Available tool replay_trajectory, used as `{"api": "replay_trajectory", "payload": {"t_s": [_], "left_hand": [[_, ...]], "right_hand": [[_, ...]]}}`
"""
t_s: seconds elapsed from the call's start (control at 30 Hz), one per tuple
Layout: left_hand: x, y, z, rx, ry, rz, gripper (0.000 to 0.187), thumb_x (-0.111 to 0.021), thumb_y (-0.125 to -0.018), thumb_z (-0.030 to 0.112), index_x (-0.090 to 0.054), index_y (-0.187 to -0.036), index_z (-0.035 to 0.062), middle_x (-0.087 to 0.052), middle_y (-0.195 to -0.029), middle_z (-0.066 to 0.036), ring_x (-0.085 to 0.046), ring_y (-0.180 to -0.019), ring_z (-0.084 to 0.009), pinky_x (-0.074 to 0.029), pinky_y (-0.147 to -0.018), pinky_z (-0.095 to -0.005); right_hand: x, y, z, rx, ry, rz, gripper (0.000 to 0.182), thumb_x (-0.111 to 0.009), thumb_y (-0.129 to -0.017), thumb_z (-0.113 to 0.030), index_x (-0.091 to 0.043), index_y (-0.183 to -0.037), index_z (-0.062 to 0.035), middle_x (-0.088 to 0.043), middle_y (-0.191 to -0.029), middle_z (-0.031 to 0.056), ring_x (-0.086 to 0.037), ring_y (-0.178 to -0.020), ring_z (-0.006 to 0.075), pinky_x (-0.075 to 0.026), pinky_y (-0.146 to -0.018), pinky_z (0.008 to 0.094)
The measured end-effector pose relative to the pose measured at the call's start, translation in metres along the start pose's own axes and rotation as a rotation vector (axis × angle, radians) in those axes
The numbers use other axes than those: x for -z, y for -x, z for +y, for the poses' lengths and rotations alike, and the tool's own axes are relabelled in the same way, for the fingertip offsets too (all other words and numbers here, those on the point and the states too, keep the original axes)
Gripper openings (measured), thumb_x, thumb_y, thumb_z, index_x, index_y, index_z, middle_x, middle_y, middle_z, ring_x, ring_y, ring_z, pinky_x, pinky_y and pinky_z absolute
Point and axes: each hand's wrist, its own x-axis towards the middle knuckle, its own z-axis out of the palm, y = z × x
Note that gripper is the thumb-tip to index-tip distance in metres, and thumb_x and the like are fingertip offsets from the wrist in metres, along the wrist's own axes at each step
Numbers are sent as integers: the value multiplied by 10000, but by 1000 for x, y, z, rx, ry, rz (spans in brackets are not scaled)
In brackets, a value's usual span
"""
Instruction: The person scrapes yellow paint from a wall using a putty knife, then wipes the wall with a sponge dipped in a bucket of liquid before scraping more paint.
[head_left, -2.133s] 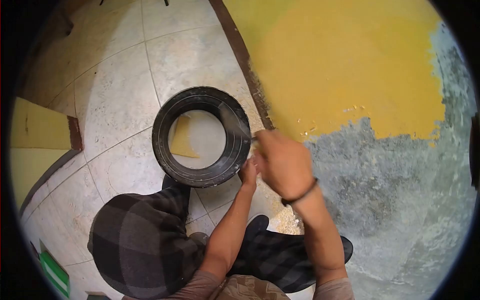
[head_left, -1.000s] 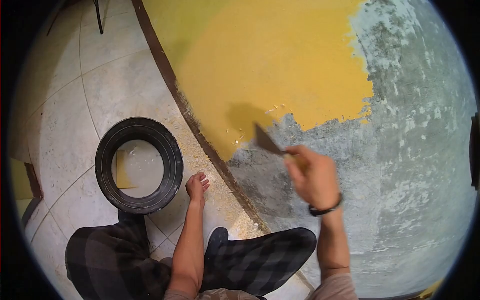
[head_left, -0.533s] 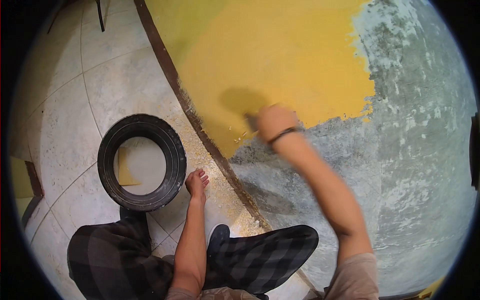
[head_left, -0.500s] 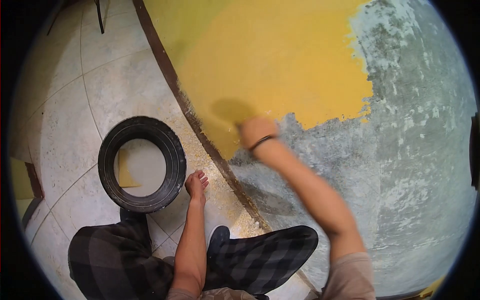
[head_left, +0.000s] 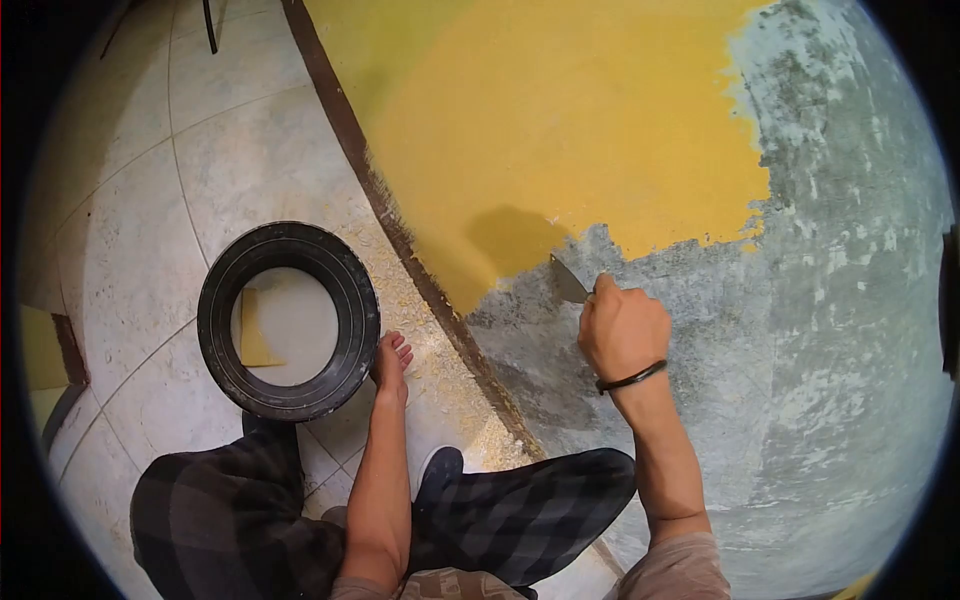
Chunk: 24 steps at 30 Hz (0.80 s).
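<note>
My right hand (head_left: 626,328) is closed around the handle of a metal scraper (head_left: 569,281), whose blade is at the ragged lower edge of the yellow paint (head_left: 560,130). Below and to the right of it the wall is bare grey (head_left: 690,330). My left hand (head_left: 393,358) is beside the right rim of a round black tub (head_left: 215,330), with its fingers apart and nothing in them. Pale liquid fills the tub's bottom, and a yellow piece (head_left: 258,335) lies in it.
A brown strip (head_left: 345,125) runs along the foot of the wall. Paint flakes (head_left: 430,345) are scattered over the tiled floor (head_left: 120,230) beside it. My shoe (head_left: 438,472) and bent legs in checked trousers are below the tub.
My right hand has moved right and down from the yellow paint to the grey part, and the scraper blade now shows clearly. My left hand stays beside the tub.
</note>
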Motion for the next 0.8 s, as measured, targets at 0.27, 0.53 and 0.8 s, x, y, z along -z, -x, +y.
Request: {"api": "replay_trajectory", "payload": {"t_s": [0.27, 0.53, 0.8], "left_hand": [[-6, -8, -2, -57, -33, -81, 319, -559, -922, 263, -596, -1112, 10, -603, -1043, -95, -614, -900, -223, -518, -742, -317], [-82, 74, 2, -607, -554, -310, 169, -661, -869, 146, -650, -928, -12, -665, -903, -93, -642, -712, -165, -527, -681, -295], [-145, 195, 53, -1506, -555, -637, 314, -533, -773, -114, -638, -1053, -19, -628, -1076, -158, -619, -1005, -315, -503, -860, -374]], "right_hand": [[-209, -17, -77, 177, -253, -189, 222, -506, -844, -151, -669, -880, -5, -687, -807, 194, -687, -742, 345, -549, -654, 444], [-130, 56, 15, 4, -874, 87, 269, -520, -922, -121, -486, -1175, -37, -649, -769, 116, -633, -591, 244, -493, -535, 383], [-78, 102, 42, -205, -1904, -107, 446, -502, -940, -20, -304, -1339, -49, -532, -1055, 112, -576, -705, 123, -513, -491, 247]]}}
